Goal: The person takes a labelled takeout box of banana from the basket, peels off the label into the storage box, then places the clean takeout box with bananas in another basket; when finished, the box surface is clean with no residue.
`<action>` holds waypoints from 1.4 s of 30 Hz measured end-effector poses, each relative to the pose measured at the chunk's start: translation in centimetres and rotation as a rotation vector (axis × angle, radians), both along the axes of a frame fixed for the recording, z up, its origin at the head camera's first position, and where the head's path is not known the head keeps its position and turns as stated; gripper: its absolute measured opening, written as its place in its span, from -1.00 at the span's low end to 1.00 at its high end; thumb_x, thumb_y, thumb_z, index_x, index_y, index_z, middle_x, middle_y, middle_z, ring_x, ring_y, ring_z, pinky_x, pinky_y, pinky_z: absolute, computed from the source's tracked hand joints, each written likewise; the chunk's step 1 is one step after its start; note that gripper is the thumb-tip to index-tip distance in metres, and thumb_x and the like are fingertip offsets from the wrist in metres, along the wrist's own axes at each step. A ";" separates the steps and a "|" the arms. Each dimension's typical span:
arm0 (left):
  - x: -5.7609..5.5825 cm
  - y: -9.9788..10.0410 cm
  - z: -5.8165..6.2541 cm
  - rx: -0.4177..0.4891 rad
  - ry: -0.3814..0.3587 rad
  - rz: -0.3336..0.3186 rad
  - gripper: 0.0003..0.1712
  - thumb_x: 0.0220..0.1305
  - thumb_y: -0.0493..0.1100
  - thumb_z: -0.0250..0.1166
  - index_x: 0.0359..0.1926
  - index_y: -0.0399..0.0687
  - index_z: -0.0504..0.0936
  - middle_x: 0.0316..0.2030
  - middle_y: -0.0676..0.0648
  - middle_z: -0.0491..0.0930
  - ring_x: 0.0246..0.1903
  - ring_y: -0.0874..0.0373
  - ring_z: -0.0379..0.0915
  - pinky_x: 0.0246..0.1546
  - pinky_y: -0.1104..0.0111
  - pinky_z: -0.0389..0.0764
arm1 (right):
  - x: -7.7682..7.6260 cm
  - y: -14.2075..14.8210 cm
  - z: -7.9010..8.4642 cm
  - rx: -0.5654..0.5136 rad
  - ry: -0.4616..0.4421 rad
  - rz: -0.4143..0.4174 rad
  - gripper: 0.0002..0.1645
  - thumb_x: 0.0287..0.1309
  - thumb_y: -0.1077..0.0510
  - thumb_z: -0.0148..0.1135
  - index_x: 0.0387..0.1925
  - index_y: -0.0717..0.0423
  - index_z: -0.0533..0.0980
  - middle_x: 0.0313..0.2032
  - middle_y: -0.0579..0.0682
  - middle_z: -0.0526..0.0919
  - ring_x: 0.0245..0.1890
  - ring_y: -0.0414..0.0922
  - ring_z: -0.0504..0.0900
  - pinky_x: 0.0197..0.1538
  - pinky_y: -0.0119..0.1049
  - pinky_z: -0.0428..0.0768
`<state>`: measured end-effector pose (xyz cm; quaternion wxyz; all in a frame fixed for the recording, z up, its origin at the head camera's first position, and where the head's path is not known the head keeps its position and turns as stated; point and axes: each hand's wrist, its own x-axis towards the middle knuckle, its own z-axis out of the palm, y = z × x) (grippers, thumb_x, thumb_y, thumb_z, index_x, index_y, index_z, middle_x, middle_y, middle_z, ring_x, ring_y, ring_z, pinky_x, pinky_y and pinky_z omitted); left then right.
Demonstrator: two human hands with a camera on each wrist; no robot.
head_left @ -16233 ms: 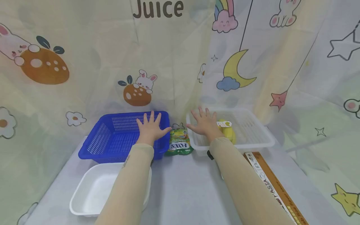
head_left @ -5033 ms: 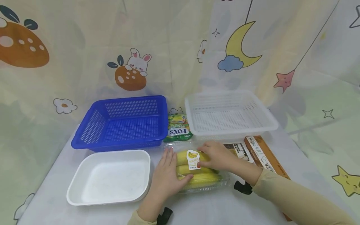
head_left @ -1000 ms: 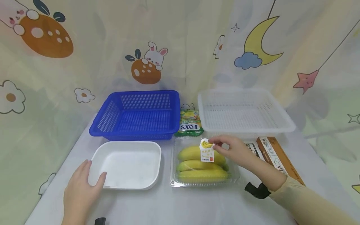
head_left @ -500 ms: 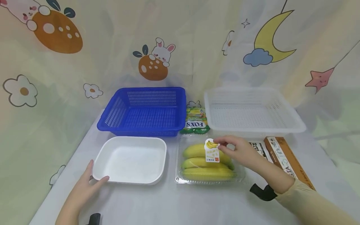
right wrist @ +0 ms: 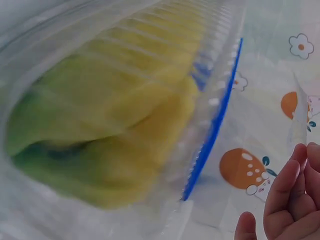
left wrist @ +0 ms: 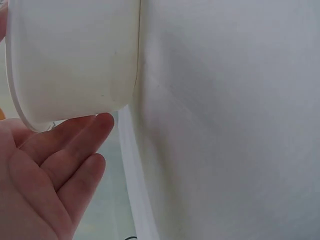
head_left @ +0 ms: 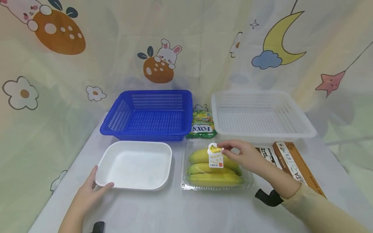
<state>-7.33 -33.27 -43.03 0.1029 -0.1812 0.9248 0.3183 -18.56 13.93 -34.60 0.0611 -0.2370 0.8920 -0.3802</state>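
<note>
My right hand (head_left: 240, 153) pinches the edge of a white banana-printed label (head_left: 216, 160) between thumb and fingertips. The label stands over a clear plastic box (head_left: 184, 181) that holds several yellow bananas (head_left: 214, 179). In the right wrist view the label (right wrist: 300, 117) appears nearly edge-on, held up from the box. My left hand (head_left: 87, 194) touches the near left corner of a white tray (head_left: 134, 165), fingers along its left side and thumb at the front. The left wrist view shows the fingers (left wrist: 80, 150) fairly straight against the tray's outer wall.
A blue basket (head_left: 145, 138) stands at the back left and a white basket (head_left: 265, 133) at the back right. Between them lies a green FOX'S bag (head_left: 202, 129). Right of the bananas lie a small dark-and-white pack (head_left: 269, 155) and a long brown pasta box (head_left: 300, 171).
Earlier bananas lay in the white basket; later both hands were on their box before the tray. Over the last second my left hand came to the tray's corner, while my right kept pinching the label.
</note>
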 end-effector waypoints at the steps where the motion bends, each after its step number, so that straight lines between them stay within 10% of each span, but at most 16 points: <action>1: 0.0 0.0 -0.1 0.002 0.000 0.000 0.20 0.10 0.31 0.14 0.37 -0.02 -0.52 0.34 -0.44 -0.22 0.27 -0.43 -0.15 0.15 -0.28 0.03 | 0.0 -0.1 0.2 -0.010 -0.012 0.005 -0.71 0.20 0.06 0.10 -0.06 0.00 0.54 -0.10 -0.07 0.63 -0.05 -0.08 0.53 -0.10 -0.22 0.52; 17: -0.2 -0.1 0.0 0.014 0.041 -0.012 0.21 0.10 0.32 0.13 0.37 -0.03 -0.53 0.34 -0.44 -0.23 0.26 -0.44 -0.14 0.13 -0.30 0.01 | -1.5 -11.9 4.3 -0.237 -0.259 0.231 -0.74 0.14 0.16 0.15 -0.10 0.04 0.55 -0.12 -0.07 0.61 -0.11 -0.20 0.54 -0.05 -0.38 0.57; 32: 0.1 0.3 -0.4 0.037 0.048 0.016 0.23 0.07 0.29 0.18 0.38 -0.02 -0.50 0.36 -0.39 -0.28 0.28 -0.39 -0.14 0.18 -0.26 -0.03 | -4.6 -21.3 1.4 -0.106 -0.406 0.248 -0.82 0.15 0.06 0.16 -0.20 -0.20 0.58 -0.13 -0.26 0.58 -0.04 -0.27 0.46 0.05 -0.31 0.49; 42: -0.3 0.3 -0.4 0.066 0.033 0.034 0.23 0.07 0.28 0.20 0.38 0.01 -0.51 0.36 -0.36 -0.31 0.29 -0.38 -0.16 0.19 -0.27 -0.04 | -6.7 -24.9 -0.6 0.035 -0.398 0.406 -0.78 0.12 0.08 0.19 -0.19 -0.27 0.60 -0.14 -0.32 0.58 -0.06 -0.32 0.43 0.06 -0.33 0.44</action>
